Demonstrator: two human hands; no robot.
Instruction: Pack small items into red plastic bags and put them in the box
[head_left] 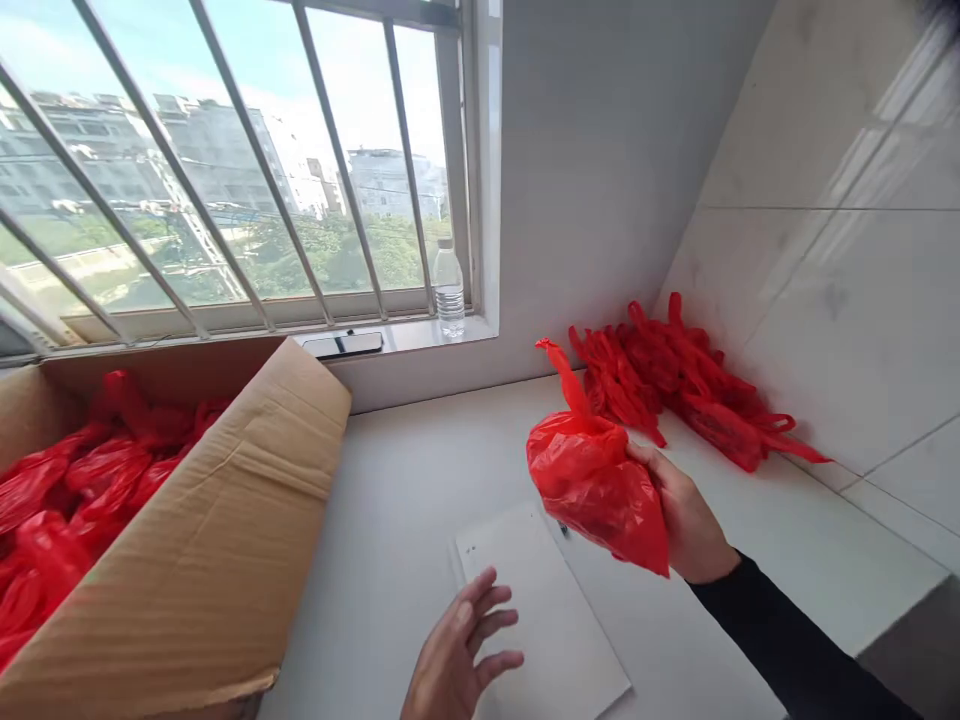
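Note:
A red plastic bag [592, 480], puffed out and with its twisted top sticking up, is gripped at its right side by my right hand [686, 515]. What lies inside the bag cannot be made out. My left hand [465, 650] is low in the middle, its fingers apart and nothing in them. Below that hand and the bag, a flat white board or sheet stack [547, 620] lies on the white tabletop [390, 500]. A small dark object [564, 531] shows beside the board, partly hidden by the bag.
An open cardboard box [247, 500] holding several red bags [90, 480] stands at left. Loose red plastic bags [682, 380] are heaped against the tiled wall at right. A phone [343, 345] and a clear water bottle [449, 290] rest on the sill of the barred window.

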